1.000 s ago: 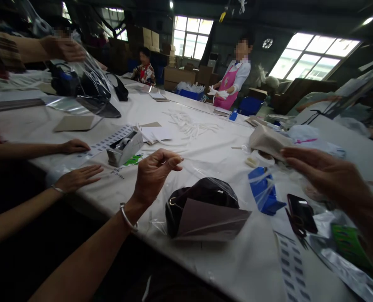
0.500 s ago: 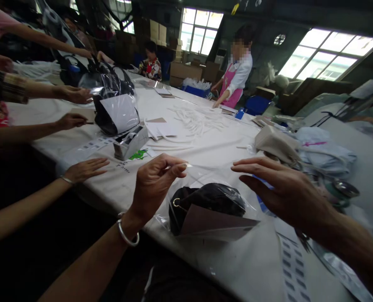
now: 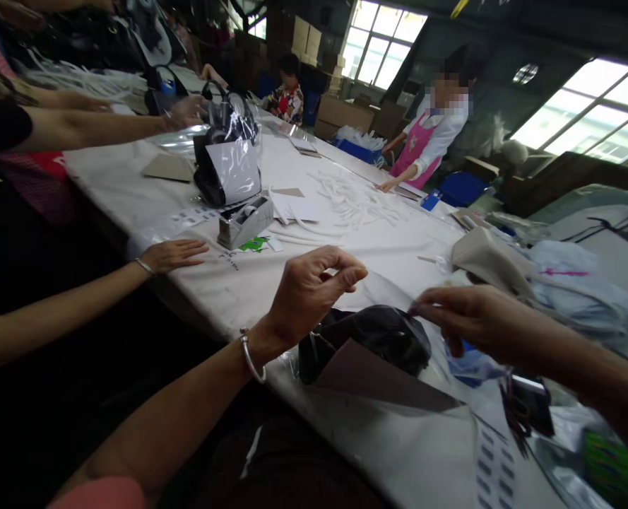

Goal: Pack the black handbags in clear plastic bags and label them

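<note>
Midway by look: black bag (image 3: 369, 336) w/ grey card already inside clear plastic sleeve (image 3: 377, 290) on bench (image 3: 345, 247). Left hand (image 3: 308, 290) pinched shut on sleeve edge, right hand (image 3: 467, 318) fingers together on opposite edge. Sleeve mouth not yet sealed; tape dispenser (image 3: 244, 220) well apart.

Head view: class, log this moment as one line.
left hand: pinches clear bag | right hand: pinches clear bag | inside: black bag

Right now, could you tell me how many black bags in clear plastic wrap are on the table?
2. One black bag lies between the left hand and right hand, with a grey card against it. The other bag stands behind the tape dispenser. More may be hidden farther off.
</note>
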Demonstrator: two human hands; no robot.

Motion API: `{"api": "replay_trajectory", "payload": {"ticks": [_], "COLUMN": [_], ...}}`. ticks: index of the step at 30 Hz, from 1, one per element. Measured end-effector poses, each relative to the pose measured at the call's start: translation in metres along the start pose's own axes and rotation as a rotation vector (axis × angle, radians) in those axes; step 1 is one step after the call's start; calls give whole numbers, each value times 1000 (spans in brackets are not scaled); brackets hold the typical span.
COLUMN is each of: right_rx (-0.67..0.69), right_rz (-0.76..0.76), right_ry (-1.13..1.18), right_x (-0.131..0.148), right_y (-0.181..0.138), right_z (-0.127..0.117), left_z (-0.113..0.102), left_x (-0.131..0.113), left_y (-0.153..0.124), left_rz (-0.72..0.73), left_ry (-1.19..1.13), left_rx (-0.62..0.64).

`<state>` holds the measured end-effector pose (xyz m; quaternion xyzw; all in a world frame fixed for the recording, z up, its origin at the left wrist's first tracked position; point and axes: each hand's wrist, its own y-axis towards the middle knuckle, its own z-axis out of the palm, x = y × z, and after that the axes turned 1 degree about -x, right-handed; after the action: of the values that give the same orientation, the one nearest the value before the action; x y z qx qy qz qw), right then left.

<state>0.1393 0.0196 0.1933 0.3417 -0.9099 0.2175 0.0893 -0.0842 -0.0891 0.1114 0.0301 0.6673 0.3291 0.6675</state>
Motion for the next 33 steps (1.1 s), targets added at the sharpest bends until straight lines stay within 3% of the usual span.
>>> {"api": "replay_trajectory", "payload": {"ticks": [3,5,8,11,13,17,22,33], "right_rx": [-152,-76,113,205,186,115,112,76], "right_rz": [-127,-186,-234,-187,-174,-310,-221,-242], "right_ry": [-224,-228,-30,114,59,-209,-553,-415], "right_x": [15,22,21,12,8,10,21,21], "right_y": [14,23,36,49,56,66,69,60], "right_z": [-4,-5,-1,6,11,17,21,1], "left_z": [0,-1,-2,-3,-3,-4,-5,-4], "left_x": [0,0,0,-1,-1,-1,1,6], "left_y": [0,0,0,-1,-1,0,1,6], "left_rz": [4,7,11,11,11,20,27,-14], "left_ry": [-17,-22,-14,-19,-22,0,-8,-43], "left_rx": [-5,-2,0,-1,8,24,27,-73]}}
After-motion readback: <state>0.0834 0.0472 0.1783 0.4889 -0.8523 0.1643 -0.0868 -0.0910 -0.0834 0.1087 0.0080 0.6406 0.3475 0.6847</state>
